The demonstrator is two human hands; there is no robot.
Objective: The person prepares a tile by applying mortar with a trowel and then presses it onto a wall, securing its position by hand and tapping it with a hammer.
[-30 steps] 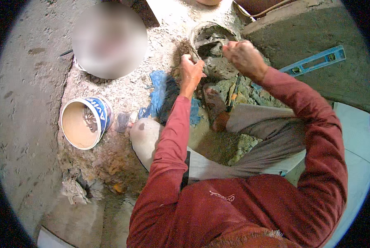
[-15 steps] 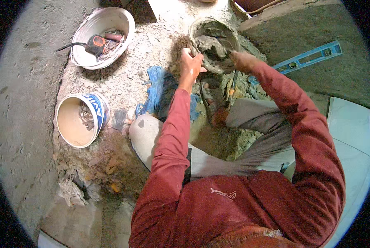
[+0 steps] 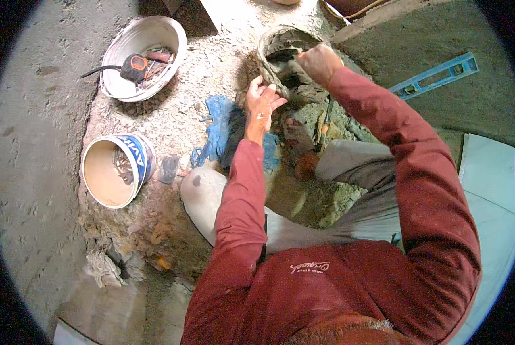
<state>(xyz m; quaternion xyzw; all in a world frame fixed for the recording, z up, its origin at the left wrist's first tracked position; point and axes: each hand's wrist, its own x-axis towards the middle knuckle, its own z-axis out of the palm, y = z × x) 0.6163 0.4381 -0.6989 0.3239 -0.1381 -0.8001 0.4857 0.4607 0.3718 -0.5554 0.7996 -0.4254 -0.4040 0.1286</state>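
The grey-smeared bucket (image 3: 262,50) sits just past twelve o'clock in my view. My left hand (image 3: 261,102) pinches its rim at about seven o'clock of the mouth. My right hand (image 3: 319,62), at about three o'clock of the mouth, is curled tight around a dark-bladed tool (image 3: 281,55); the blade is inside the bucket, and my fist hides the handle. A crumpled blue cloth (image 3: 216,129) lies near my left wrist. At two o'clock a blue spirit level (image 3: 463,66) rests; between ten and eleven, a white basin (image 3: 122,49) holds a tape measure (image 3: 134,69).
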